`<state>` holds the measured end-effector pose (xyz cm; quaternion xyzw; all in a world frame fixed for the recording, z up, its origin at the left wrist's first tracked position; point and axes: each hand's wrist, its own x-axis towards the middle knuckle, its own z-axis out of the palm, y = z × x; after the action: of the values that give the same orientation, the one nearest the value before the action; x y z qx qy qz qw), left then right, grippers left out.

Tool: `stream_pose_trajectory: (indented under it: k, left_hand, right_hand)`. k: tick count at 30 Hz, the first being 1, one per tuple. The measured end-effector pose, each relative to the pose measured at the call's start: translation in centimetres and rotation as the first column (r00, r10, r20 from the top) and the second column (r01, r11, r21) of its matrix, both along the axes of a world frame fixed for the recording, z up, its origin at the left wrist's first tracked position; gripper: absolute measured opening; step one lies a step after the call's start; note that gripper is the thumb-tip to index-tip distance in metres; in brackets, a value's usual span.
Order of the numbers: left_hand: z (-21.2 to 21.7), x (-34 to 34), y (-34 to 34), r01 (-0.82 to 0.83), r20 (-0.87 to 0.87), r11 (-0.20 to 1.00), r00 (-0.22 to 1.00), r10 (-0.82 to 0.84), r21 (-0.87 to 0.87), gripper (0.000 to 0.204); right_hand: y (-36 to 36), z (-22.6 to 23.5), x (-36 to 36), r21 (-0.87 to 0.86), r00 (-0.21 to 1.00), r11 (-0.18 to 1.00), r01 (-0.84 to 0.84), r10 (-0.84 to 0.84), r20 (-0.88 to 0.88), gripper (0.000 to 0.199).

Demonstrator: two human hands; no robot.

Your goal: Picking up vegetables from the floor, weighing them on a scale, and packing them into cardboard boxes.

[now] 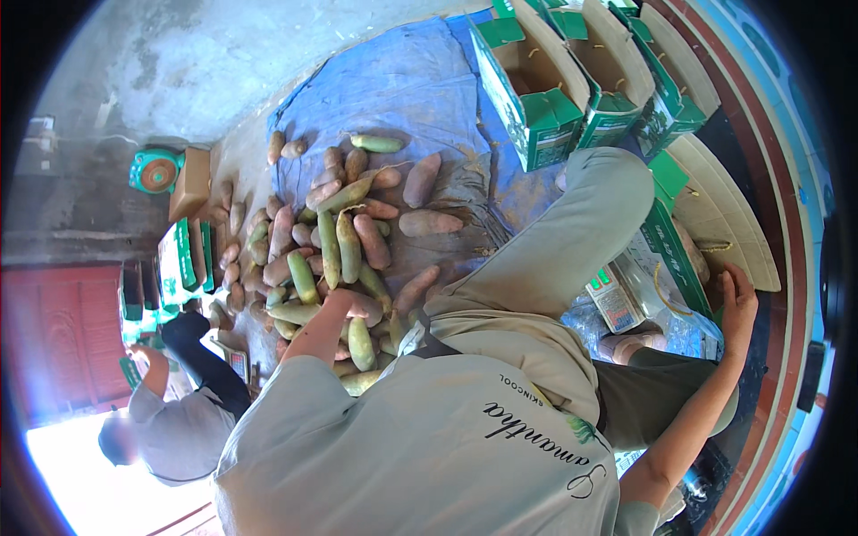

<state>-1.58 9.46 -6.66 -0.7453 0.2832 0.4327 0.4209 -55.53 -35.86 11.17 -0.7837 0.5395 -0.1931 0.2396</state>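
A heap of long green radishes [349, 239] and pinkish-brown root vegetables [371, 241] lies in front of me to the left. My left hand [344, 302] reaches down into it, against a pinkish root; its fingers are hard to make out, so whether it grips the root does not show. Out to the right, my right hand [740, 299] lies at the edge of an open green carton [666, 243], beside its raised brown flap, fingers stretched out. Pinkish roots are partly visible inside that carton.
Open green cartons [554, 125] stand in a row at the far right on a blue tarp [375, 80]. A digital scale [615, 299] sits by my right leg. At left, another person [183, 429] works near more cartons [183, 255] and a teal fan [156, 171].
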Motion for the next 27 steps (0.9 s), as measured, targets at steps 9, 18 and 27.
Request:
stream_pose_trajectory:
  k: [9, 18, 27]
  left_hand:
    - [0.0, 0.8, -3.7, -0.562, -0.276, 0.794, 0.820, 0.501, -0.230, 0.036]
    - [2.3, 4.2, -10.0, -0.718, -0.520, 0.308, 0.675, 0.523, -0.624, 0.024]
    - [15.5, 1.4, -25.1, -0.643, -0.714, -0.330, 0.677, 0.178, -0.692, 0.031]
  right_hand:
    - [1.2, 1.4, 1.5, -0.103, 0.998, 0.994, -0.045, 0.048, 0.033, 0.021]
    - [1.7, 2.1, 1.7, -0.138, 0.996, 0.990, 0.037, -0.026, 0.080, 0.019]
    - [2.5, 2.7, 0.6, -0.192, 0.998, 0.981, 0.039, -0.028, 0.057, 0.018]
